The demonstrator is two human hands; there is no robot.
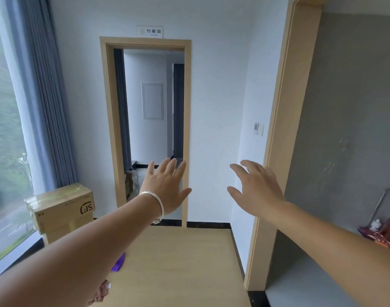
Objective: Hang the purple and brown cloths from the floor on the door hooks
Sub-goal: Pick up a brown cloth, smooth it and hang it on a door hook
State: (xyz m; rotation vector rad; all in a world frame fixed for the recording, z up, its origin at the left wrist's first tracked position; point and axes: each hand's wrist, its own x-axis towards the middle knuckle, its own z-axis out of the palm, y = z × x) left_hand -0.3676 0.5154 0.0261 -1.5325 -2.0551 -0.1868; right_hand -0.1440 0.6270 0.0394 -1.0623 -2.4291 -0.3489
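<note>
Hands, two, both raised ahead with fingers spread and nothing held: left hand with a silver bracelet at the wrist, right hand with fingers slightly bent and bare of any grasp. Cloths, two, both low on the wooden floor, far below the left hand and partly hidden behind the left forearm. Purple cloth: a small folded strip showing just right of that forearm, well under and behind the empty left palm. Brown cloth: a crumpled pinkish-brown bit (only an edge visible, with a small white tag) nearer the bottom of the view, further still from either hand. Neither cloth touched. Open doorway, one, straight beyond the left fingertips, a sign above it. Cardboard boxes, seemingly two stacked, left of and below the left hand, beside the grey curtain and window. Second wooden door frame just beyond the right hand. Door hooks not discernible.
</note>
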